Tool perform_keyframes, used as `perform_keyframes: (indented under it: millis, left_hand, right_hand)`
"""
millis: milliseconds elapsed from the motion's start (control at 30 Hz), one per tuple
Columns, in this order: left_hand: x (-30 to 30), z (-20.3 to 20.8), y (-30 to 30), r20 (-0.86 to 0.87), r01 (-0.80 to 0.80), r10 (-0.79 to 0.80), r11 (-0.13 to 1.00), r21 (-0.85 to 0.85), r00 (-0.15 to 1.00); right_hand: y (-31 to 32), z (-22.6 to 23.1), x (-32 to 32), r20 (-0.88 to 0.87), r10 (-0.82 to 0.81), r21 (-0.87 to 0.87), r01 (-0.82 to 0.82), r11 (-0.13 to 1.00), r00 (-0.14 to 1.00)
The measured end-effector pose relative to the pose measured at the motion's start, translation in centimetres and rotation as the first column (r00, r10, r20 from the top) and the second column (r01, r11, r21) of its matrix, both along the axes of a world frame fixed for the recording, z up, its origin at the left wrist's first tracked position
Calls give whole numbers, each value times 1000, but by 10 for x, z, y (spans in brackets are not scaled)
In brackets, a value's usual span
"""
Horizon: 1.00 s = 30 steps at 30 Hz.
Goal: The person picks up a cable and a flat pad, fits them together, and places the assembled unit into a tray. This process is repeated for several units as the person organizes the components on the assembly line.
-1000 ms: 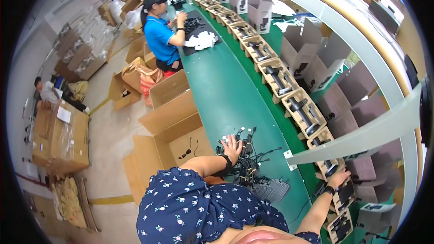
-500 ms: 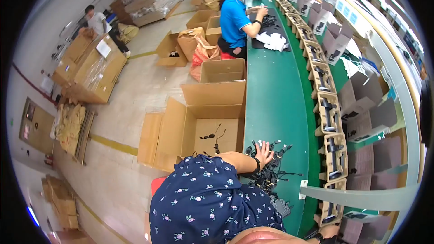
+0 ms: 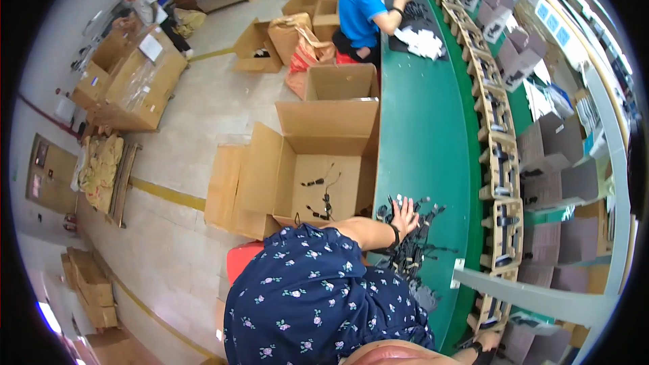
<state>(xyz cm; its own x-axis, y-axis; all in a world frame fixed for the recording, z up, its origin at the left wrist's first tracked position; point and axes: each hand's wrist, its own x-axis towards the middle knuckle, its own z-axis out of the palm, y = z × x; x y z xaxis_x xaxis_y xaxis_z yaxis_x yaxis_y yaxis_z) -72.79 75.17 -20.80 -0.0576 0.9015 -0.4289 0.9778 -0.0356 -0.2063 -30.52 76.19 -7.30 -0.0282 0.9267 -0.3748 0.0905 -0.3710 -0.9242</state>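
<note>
My left hand lies on a pile of black cables at the near edge of the green workbench. Its fingers are spread, and nothing is gripped in them. At the lower right, my right hand reaches to the near end of a brown moulded pulp tray. The fingers there are partly hidden, so whether they hold anything cannot be made out. The tray belongs to a long row, and another tray just beyond it holds a black device.
An open cardboard box with a few cables inside stands left of the green bench. A grey metal bar crosses near my right arm. Grey open cartons line the right side. Across the bench's far end, a co-worker in blue handles something.
The whole view has shifted, so the bench and boxes sit slightly higher and farther right. My left hand stays spread on the cables; my right hand remains by the near tray.
</note>
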Motion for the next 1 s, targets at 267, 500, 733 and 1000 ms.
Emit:
perform_keyframes:
  millis: [267, 500, 733, 1000]
  left_hand:
    - [-24, 10, 7, 22, -17, 18, 999, -27, 1000]
    - [-22, -6, 7, 38, 104, -108, 989, 108, 993]
    - [-75, 9, -21, 612, 103, -244, 961, 257, 752]
    - [-114, 7, -30, 412, 528, -582, 812, 247, 702]
  right_hand:
    - [-43, -66, -72, 878, -474, 470, 65, 880, 70]
    - [-123, -92, -182, 898, 90, 44, -291, 956, 430]
    - [-142, -104, -188, 906, 17, -19, 0, 1000, 423]
    - [-151, -110, -192, 857, -103, -23, 238, 971, 504]
